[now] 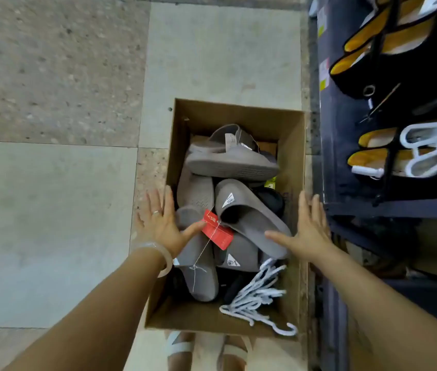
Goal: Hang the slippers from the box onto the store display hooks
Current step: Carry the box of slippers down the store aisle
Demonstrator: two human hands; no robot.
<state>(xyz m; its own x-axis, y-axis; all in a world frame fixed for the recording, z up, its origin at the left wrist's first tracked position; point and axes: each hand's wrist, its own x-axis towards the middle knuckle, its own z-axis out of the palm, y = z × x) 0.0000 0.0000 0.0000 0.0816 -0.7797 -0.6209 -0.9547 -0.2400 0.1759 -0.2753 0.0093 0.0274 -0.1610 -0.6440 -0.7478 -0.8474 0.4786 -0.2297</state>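
Below, grey slippers (249, 220) in the box (291, 145) between both hands' straight, spread fingers (304, 207).

Matt grey rubbery slippers (249, 218) in a plain brown cardboard box (238, 113), white plastic hangers (257, 298), speckled stone floor (51, 76)

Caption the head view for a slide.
Both open hands, left hand and right hand, reach over a cardboard box of grey slippers.

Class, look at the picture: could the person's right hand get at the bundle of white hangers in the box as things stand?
Probably yes: the right hand is open and holds nothing, and the white hangers lie uncovered on top in the box, just below it.
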